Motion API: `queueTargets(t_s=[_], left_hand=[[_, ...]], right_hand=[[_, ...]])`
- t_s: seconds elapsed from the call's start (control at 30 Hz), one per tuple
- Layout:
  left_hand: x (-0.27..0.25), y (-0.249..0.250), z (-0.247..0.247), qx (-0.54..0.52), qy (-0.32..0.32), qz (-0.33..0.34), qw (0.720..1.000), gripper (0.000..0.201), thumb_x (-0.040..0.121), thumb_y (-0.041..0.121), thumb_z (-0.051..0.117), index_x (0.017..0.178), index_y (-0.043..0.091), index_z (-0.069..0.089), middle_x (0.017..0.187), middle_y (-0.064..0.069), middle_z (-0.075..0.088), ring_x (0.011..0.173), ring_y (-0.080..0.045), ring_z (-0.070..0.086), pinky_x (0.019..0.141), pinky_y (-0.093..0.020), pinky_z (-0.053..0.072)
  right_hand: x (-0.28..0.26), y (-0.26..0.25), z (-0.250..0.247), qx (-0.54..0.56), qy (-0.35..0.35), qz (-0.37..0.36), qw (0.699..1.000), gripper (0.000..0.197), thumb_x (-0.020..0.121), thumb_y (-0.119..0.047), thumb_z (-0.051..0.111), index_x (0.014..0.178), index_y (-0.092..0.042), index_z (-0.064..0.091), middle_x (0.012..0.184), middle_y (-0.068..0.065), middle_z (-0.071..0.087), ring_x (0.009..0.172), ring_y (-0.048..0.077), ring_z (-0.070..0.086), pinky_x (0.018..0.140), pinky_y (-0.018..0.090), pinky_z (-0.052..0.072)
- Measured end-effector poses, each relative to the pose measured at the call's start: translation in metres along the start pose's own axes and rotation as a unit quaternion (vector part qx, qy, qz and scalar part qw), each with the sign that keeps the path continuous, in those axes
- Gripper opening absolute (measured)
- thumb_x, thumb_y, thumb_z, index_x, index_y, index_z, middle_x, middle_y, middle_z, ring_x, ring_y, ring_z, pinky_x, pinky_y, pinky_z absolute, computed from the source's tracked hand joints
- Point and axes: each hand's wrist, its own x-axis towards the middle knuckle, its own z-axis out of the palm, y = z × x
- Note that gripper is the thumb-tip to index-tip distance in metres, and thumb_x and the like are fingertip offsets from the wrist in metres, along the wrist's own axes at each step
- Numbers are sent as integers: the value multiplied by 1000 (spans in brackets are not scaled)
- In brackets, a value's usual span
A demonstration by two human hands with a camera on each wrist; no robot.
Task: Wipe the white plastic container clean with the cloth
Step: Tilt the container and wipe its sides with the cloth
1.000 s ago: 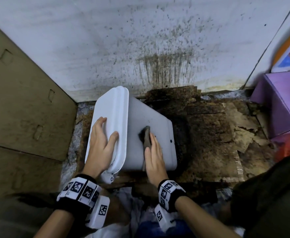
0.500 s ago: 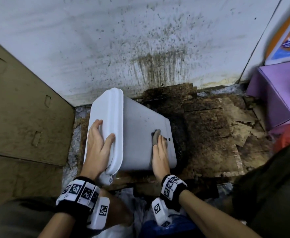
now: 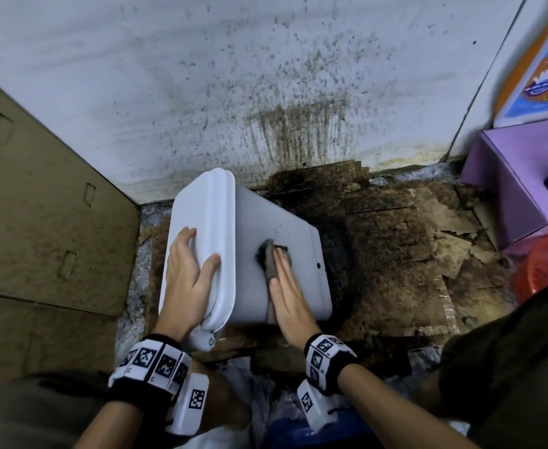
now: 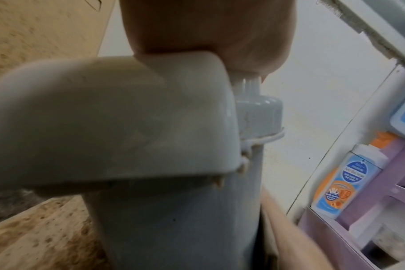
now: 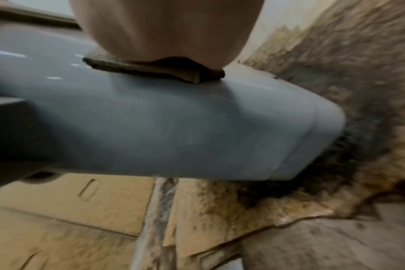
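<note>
The white plastic container (image 3: pixel 293 251) lies on its side on stained cardboard, lid end to the left. My left hand (image 3: pixel 191 270) rests flat on the lid (image 3: pixel 206 218), thumb on the lid's rim; the left wrist view shows the lid (image 4: pixel 109 118) close up under the palm. My right hand (image 3: pixel 285 286) lies flat with straight fingers on a dark grey cloth (image 3: pixel 267 257), pressing it against the container's upturned side. In the right wrist view the folded cloth (image 5: pixel 155 70) sits squeezed between palm and the container (image 5: pixel 173 127).
A spattered white wall (image 3: pixel 266 92) stands behind. Brown cardboard (image 3: pixel 45 222) leans on the left. Stained, torn cardboard (image 3: pixel 395 254) covers the floor to the right. A purple box (image 3: pixel 518 183), a red object (image 3: pixel 544 267) and an orange-blue bottle (image 4: pixel 342 182) sit at the right.
My right hand slid the cloth out toward the container's bottom end, then back toward the middle of the side. The left hand has stayed on the lid.
</note>
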Motion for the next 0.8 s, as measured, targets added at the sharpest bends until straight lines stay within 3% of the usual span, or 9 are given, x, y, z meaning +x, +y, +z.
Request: queueTargets(t_s=[0.1,0.23,0.33,0.47,0.6,0.8], left_hand=[[1,-4,-2,-7,5,-1,1000,73,90,55,43,151,17,27,155,1,28,147,-15,23,124,-42,20],[0,-3,-4,-14,7,4,1000,66,88,57,43,145,28,27,148,11,28,145,-11,24,124,-41,21],[1,-5,-3,-11,7,0,1000,66,90,55,43,147,26,28,151,9,29,146,-11,25,124,-43,21],[2,-8,-4,12,-3,-11,1000,69,93,51,42,153,22,25,158,3,26,148,-16,23,124,-46,20],[0,1,-3,22,-12,-16,1000,70,94,44,41,156,18,23,162,-2,22,150,-19,19,124,-40,15],[0,7,0,32,-11,-16,999,70,95,45,40,156,16,22,162,-6,21,151,-23,18,124,-43,16]], right_hand=[[2,41,-10,-12,3,74,997,52,110,-29,21,156,-30,-4,167,-11,-10,153,3,-9,123,21,-5],[5,75,-26,20,6,225,974,55,110,-27,21,158,-17,-4,168,2,-10,154,13,-10,119,20,-10],[7,78,-26,38,12,260,965,55,110,-30,19,160,-17,-2,168,2,-8,155,16,-10,123,29,-7],[10,65,-23,39,28,262,964,53,111,-29,18,160,-18,1,169,3,-4,155,17,-8,125,35,-6],[8,34,-16,55,32,234,970,52,111,-27,20,159,-18,2,169,2,-7,154,15,-12,124,34,-10],[1,-44,7,75,8,86,993,52,110,-34,24,158,-32,6,167,-11,-3,153,3,-10,125,28,-5]])
